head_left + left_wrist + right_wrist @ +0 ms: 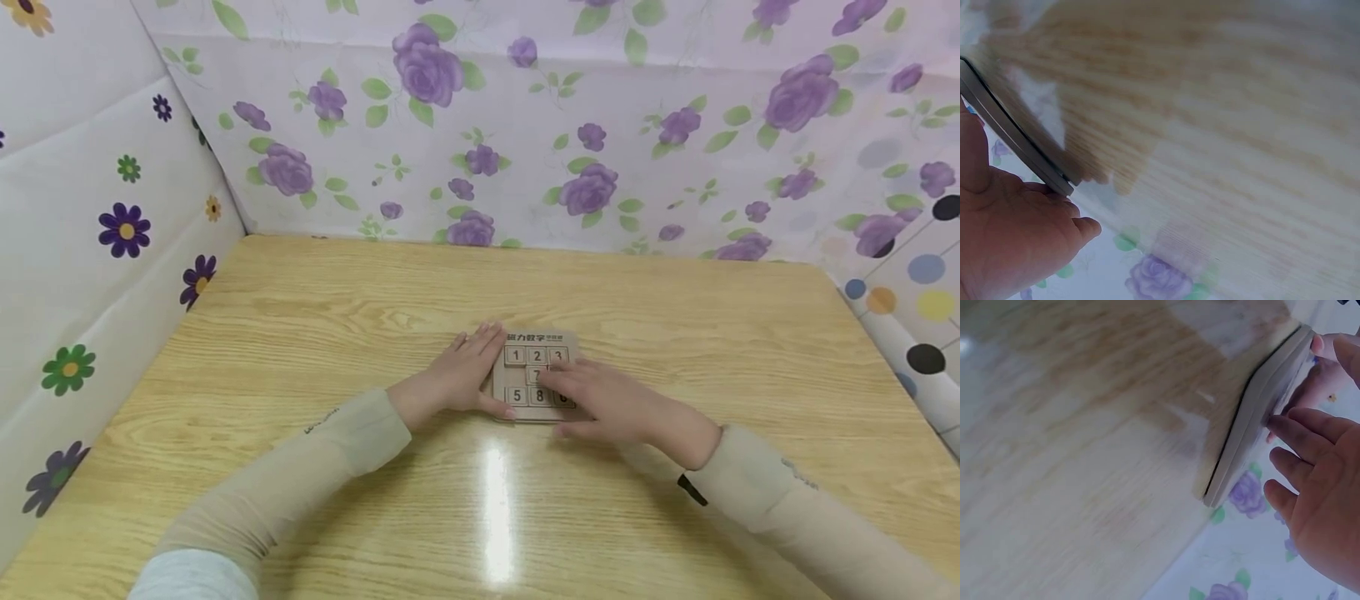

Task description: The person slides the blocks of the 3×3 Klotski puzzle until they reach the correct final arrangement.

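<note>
A flat number sliding puzzle (513, 377) lies on the table, its numbered tiles facing up. Tiles 1, 2 and 3 form the top row, 7 sits mid-centre, and 5, 8 and a partly covered 6 run along the bottom; the middle-left slot is bare. My left hand (459, 373) holds the board's left side, thumb at the lower corner and fingers along the upper left edge. From the right, my right hand (611, 402) reaches over the board with its fingertips at the 7 tile, hiding the middle-right spot. The right wrist view shows fingertips (1277, 423) at the board's face.
The glossy wood-grain table (360, 292) spreads around the puzzle. Behind it hangs a cloth with purple roses (427, 67); another flowered cloth (97, 275) covers the left side, and a dotted one (911, 308) the right.
</note>
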A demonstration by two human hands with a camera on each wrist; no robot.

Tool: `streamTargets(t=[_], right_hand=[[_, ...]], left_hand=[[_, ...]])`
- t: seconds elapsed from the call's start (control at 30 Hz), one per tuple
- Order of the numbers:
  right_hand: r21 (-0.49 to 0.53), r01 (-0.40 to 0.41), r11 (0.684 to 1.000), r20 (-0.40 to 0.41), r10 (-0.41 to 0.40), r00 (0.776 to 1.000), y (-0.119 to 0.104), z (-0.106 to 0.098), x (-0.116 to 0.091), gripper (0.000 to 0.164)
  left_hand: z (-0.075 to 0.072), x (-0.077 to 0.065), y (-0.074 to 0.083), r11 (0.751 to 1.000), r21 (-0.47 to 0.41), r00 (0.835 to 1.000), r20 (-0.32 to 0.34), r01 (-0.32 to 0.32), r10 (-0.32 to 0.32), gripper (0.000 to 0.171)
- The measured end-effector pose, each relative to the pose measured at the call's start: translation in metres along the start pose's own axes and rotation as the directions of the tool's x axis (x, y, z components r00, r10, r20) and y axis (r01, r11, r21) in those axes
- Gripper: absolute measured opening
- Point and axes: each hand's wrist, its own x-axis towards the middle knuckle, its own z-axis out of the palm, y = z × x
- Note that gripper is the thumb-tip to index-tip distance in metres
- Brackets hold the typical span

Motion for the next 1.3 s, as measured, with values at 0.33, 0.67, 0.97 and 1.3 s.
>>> streamTargets(t=[0.33, 0.67, 0.97, 1.3], right_hand=[[0.034, 0.036, 0.999, 0.038, -0.037, 0.999, -0.012, 0.004, 0.015, 0.073], [0.053, 0.013, 0.999, 0.018, -0.014, 1.0, -0.009, 0.001, -0.004, 0.071], [0.042, 0.06, 0.997, -0.007, -0.059, 0.998, -0.01, -0.002, -0.019, 0.067], [0.009, 0.015, 1.0, 0.007, -0.015, 1.0, -0.01, 0.003, -0.013, 0.072]], left_hand=[[0.001, -0.003, 0.0, 1.0, -0.005, 1.0, -0.002, -0.01, 0.01, 0.12], [0.0, -0.001, 0.001, 1.0, 0.004, 1.0, -0.01, -0.012, 0.012, 0.121], [-0.001, -0.001, 0.0, 1.0, 0.01, 1.0, -0.008, -0.009, 0.009, 0.121], [0.0, -0.001, 0.001, 1.0, 0.004, 1.0, -0.013, -0.008, 0.008, 0.122]])
